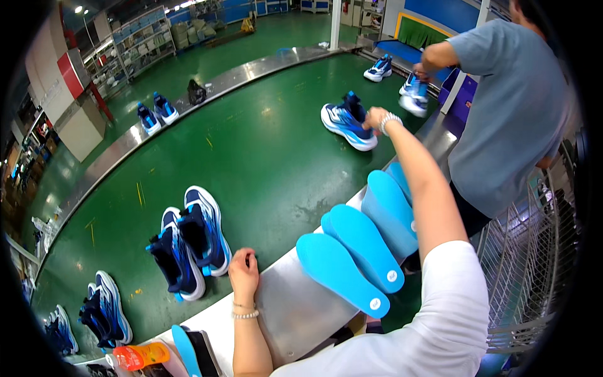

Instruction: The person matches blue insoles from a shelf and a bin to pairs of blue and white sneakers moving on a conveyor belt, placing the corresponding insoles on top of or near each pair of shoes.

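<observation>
My right hand [379, 119] reaches out to the right and grips the heel collar of a navy, blue and white sneaker [344, 122] at the belt. My left hand [244, 270] rests at the belt's near edge, its fingers curled in with nothing visible in them. Just left of it stands a pair of similar sneakers, one shoe [206, 229] beside the other [176, 254]. Bright blue insoles [342, 273] lie in overlapping stacks on the metal ledge [286, 314] beneath my right arm; some are partly hidden by that arm.
A co-worker [509, 113] at the right handles a blurred sneaker [414, 94]. More sneakers stand on the green belt [264, 169] and on its far rail [119, 151]. An orange drink bottle [141, 356] lies at lower left. A wire rack [534, 251] stands at right.
</observation>
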The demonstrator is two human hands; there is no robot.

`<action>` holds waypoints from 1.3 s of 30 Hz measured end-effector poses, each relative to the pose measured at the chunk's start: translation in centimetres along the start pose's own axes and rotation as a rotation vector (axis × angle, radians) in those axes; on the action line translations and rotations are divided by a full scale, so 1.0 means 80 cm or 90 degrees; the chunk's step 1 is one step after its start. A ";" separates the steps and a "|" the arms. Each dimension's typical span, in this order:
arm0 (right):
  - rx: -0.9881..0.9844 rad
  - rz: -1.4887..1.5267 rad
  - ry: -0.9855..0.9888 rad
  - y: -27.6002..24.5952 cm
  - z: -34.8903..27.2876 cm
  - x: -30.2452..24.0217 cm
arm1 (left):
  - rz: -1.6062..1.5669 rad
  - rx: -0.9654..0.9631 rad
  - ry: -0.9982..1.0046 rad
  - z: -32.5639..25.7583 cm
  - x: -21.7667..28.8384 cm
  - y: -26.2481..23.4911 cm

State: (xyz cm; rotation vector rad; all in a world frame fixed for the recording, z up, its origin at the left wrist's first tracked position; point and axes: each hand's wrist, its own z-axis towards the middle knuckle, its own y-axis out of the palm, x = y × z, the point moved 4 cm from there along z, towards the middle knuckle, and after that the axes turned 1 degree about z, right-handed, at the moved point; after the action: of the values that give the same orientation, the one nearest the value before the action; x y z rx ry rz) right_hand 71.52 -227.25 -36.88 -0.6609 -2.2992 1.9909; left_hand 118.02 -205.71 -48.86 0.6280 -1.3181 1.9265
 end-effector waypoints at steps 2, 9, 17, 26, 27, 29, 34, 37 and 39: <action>0.000 0.010 -0.122 -0.010 -0.028 -0.062 | -0.018 -0.002 -0.024 0.001 -0.002 0.002; -0.027 0.011 -0.393 0.049 -0.217 -0.247 | -0.161 0.045 -0.070 0.008 -0.019 0.007; -0.045 -0.155 -0.553 0.152 -0.371 -0.273 | -0.271 -0.049 -0.062 0.007 0.020 0.011; 0.086 -0.053 -0.350 0.091 -0.436 -0.120 | 0.109 0.235 0.237 0.078 0.104 -0.014; 0.082 -0.067 -0.365 0.104 -0.440 -0.111 | 0.170 0.214 0.220 0.096 0.100 -0.007; 0.109 -0.050 -0.374 0.122 -0.452 -0.099 | 0.287 0.172 0.184 0.127 0.089 0.008; 0.129 -0.056 -0.335 0.141 -0.466 -0.086 | 0.487 0.205 0.220 0.154 0.094 0.011; 0.123 -0.060 -0.318 0.152 -0.468 -0.085 | 0.552 0.156 0.198 0.162 0.104 0.017; 0.125 -0.097 -0.310 0.158 -0.465 -0.090 | 0.589 0.197 0.214 0.170 0.084 0.021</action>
State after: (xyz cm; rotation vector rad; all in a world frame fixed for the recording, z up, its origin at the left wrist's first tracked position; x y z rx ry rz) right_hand 92.71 -193.55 -40.32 0.0197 -2.2386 2.4671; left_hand 112.48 -216.90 -40.03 -0.2529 -1.1874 2.8444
